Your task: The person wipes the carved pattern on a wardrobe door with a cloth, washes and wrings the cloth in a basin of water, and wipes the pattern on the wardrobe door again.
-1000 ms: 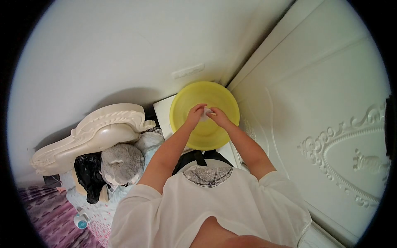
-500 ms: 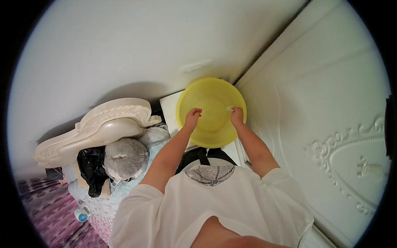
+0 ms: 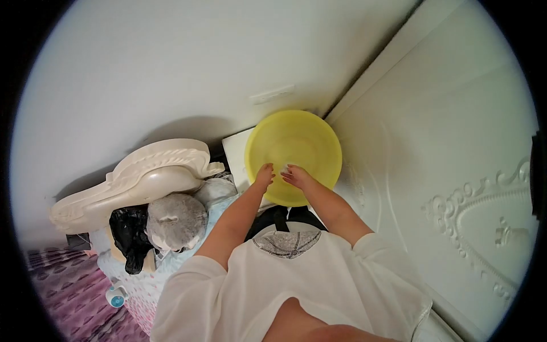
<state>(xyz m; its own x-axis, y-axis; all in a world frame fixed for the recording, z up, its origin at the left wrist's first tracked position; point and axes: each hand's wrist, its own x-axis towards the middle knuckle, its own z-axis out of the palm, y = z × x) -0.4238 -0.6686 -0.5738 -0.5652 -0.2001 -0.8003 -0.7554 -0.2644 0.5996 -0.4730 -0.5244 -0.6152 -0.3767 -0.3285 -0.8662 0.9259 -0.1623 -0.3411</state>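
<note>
A large round yellow basin point(image 3: 322, 142) stands below me, and both of my hands are over its near part. My right hand point(image 3: 297, 175) is closed in a pinch on a small whitish piece point(image 3: 284, 169), too small to name. Just to the left, my left hand point(image 3: 265, 175) has its fingers loosely bent and apart, with nothing visible in them. A narrow gap separates the two hands. Neither hand visibly touches the basin's rim.
The basin rests on a white surface point(image 3: 236, 149) in a corner. A carved white panel point(image 3: 399, 171) rises on the right. Leftward are a cream headboard point(image 3: 165, 176), a grey plush toy point(image 3: 176, 219), a black plastic bag point(image 3: 131, 236) and a white-and-blue object point(image 3: 117, 297).
My right hand has moved left and nearer to me with the whitish piece, coming close to my left hand. My left hand has shifted slightly toward me.
</note>
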